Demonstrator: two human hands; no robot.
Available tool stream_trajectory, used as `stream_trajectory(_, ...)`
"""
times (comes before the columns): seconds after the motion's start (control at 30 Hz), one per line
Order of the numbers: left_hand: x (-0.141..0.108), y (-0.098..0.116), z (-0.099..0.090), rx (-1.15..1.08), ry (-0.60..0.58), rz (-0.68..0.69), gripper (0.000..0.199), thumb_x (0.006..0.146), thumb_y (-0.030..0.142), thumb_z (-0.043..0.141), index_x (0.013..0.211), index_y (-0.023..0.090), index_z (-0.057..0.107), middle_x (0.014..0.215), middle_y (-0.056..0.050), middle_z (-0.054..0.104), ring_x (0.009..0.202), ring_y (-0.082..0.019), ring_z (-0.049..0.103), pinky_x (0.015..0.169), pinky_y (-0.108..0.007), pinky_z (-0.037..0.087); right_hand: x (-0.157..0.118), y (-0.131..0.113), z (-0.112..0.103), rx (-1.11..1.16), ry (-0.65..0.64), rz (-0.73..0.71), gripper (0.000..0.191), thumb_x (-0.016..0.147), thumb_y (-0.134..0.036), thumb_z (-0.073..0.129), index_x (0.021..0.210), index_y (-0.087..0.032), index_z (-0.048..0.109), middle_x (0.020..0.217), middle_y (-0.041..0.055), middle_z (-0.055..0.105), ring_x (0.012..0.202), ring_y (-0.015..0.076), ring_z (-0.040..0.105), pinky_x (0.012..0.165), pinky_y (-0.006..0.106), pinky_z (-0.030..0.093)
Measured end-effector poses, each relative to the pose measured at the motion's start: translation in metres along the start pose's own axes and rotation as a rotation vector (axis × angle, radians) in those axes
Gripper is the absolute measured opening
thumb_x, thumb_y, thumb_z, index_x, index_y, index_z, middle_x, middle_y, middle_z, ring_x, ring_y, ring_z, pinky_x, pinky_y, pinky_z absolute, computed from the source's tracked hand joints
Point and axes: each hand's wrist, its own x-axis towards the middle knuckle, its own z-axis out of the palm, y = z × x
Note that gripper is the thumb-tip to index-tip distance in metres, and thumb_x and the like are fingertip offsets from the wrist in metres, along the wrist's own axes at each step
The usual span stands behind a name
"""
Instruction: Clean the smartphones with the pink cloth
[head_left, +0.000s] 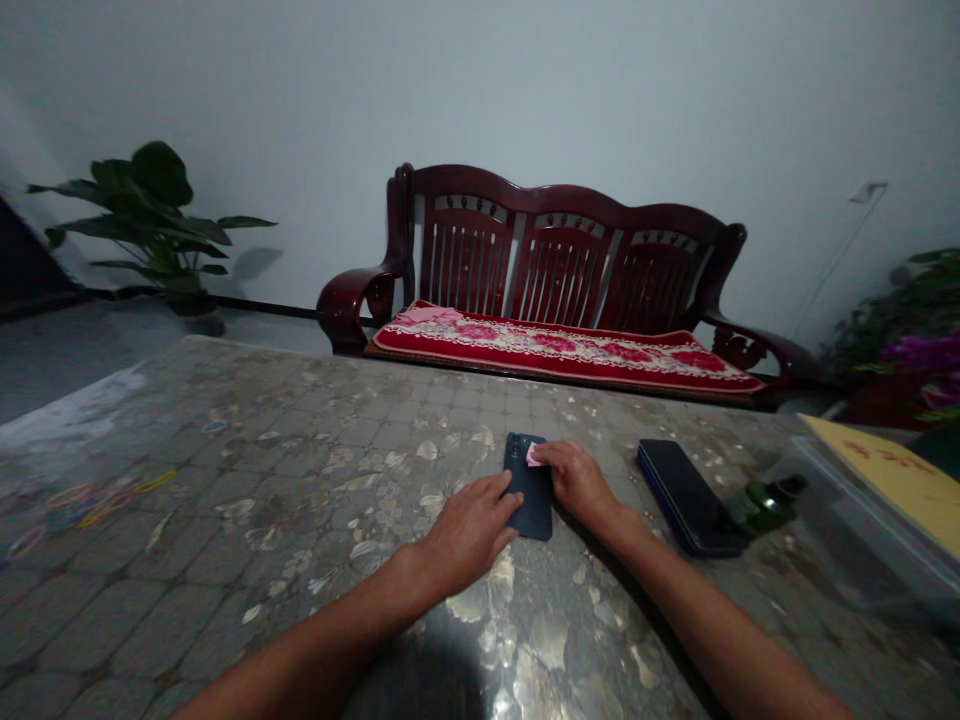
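A dark blue smartphone (534, 505) lies back side up on the patterned tabletop, its camera lenses at the upper left corner. My left hand (474, 522) rests at its left edge, with fingertips on the edge and back, steadying it. Between the fingers of my right hand (576, 476) is a small pink piece of cloth or paper (533, 455); which of these it is, I cannot tell. That piece is pressed against the upper right of the phone's back.
To the right lie stacked dark flat devices (686, 495), a green bottle (765, 506) and a clear plastic box (844, 530) under a yellow sheet (892, 475). Colourful bands (94, 505) lie on the left. Beyond the table (300, 460) stands a wooden bench (562, 260).
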Motion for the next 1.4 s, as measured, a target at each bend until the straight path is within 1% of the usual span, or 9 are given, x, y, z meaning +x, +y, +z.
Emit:
stream_trajectory(0.23,0.0,0.003,-0.006,0.021,-0.02,-0.013,0.041,0.089,0.021,0.068,0.129,0.018,0.06,0.146,-0.017,0.055,0.133,-0.03,0.054,0.111,-0.046,0.046,-0.036,-0.039,-0.014,0.055,0.002,-0.069,0.041,0.084,0.001,0.046,0.103,-0.021,0.074,0.106,0.0077,0.077,0.095,0.0218,0.068,0.085,0.037,0.056)
stream_trajectory(0.43,0.0,-0.001,-0.005,-0.022,-0.013,-0.029,0.042,0.089,0.021,0.068,0.129,0.02,0.061,0.148,-0.016,0.054,0.136,-0.028,0.052,0.111,-0.046,0.045,-0.044,-0.05,-0.021,0.103,-0.053,-0.117,0.042,0.078,0.005,0.047,0.098,-0.022,0.074,0.1,0.006,0.077,0.093,0.0214,0.068,0.084,0.036,0.056)
stream_trajectory(0.67,0.007,-0.02,-0.024,-0.211,-0.137,-0.067,0.053,0.083,0.021,0.072,0.134,0.024,0.059,0.148,-0.01,0.055,0.135,-0.027,0.054,0.113,-0.043,0.043,-0.039,-0.046,-0.012,0.233,0.154,-0.008,0.043,0.077,0.004,0.045,0.09,-0.024,0.074,0.092,0.0032,0.078,0.088,0.019,0.07,0.082,0.035,0.056)
stream_trajectory(0.77,0.02,-0.031,-0.041,-0.182,-0.184,-0.004,0.06,0.079,0.008,0.065,0.136,0.026,0.057,0.14,-0.006,0.062,0.129,-0.024,0.058,0.112,-0.041,0.044,-0.038,-0.041,-0.011,0.304,0.241,0.104,0.043,0.073,0.002,0.045,0.088,-0.025,0.076,0.092,0.0022,0.078,0.089,0.0196,0.072,0.085,0.037,0.057)
stream_trajectory(0.9,0.055,-0.042,-0.058,0.076,-0.228,0.133,0.078,0.072,-0.006,0.059,0.143,0.024,0.051,0.152,-0.012,0.05,0.142,-0.029,0.044,0.116,-0.046,0.038,-0.037,-0.032,-0.008,0.424,0.349,0.274,0.039,0.07,-0.005,0.047,0.083,-0.024,0.078,0.089,0.0027,0.078,0.087,0.0207,0.073,0.084,0.037,0.059)
stream_trajectory(1.03,0.098,-0.04,-0.058,0.208,-0.294,0.231,0.088,0.069,-0.011,0.061,0.146,0.029,0.048,0.164,-0.015,0.028,0.15,-0.037,0.029,0.116,-0.055,0.035,-0.036,-0.026,-0.004,0.543,0.429,0.434,0.028,0.073,-0.015,0.052,0.079,-0.024,0.078,0.085,0.0033,0.078,0.082,0.0218,0.073,0.082,0.038,0.059)
stream_trajectory(1.13,0.122,-0.034,-0.051,0.278,-0.371,0.334,0.09,0.067,-0.007,0.07,0.144,0.034,0.049,0.167,-0.013,0.022,0.151,-0.037,0.026,0.115,-0.057,0.035,-0.036,-0.023,-0.001,0.581,0.454,0.511,0.024,0.072,-0.02,0.055,0.078,-0.023,0.078,0.084,0.004,0.078,0.082,0.0226,0.073,0.084,0.039,0.059)
stream_trajectory(1.27,0.138,-0.031,-0.044,0.303,-0.437,0.363,0.082,0.062,-0.001,0.078,0.134,0.032,0.057,0.162,-0.014,0.033,0.147,-0.038,0.033,0.112,-0.058,0.038,-0.036,-0.021,0.001,0.596,0.447,0.558,0.021,0.073,-0.025,0.057,0.076,-0.022,0.078,0.083,0.0045,0.078,0.081,0.0227,0.073,0.084,0.039,0.058)
stream_trajectory(1.4,0.141,-0.035,-0.047,0.367,-0.468,0.343,0.079,0.065,0.006,0.078,0.136,0.033,0.055,0.155,-0.014,0.042,0.143,-0.039,0.036,0.108,-0.058,0.04,-0.036,-0.02,0.003,0.618,0.439,0.596,0.019,0.073,-0.028,0.06,0.075,-0.022,0.078,0.081,0.005,0.078,0.081,0.0234,0.073,0.084,0.04,0.058)
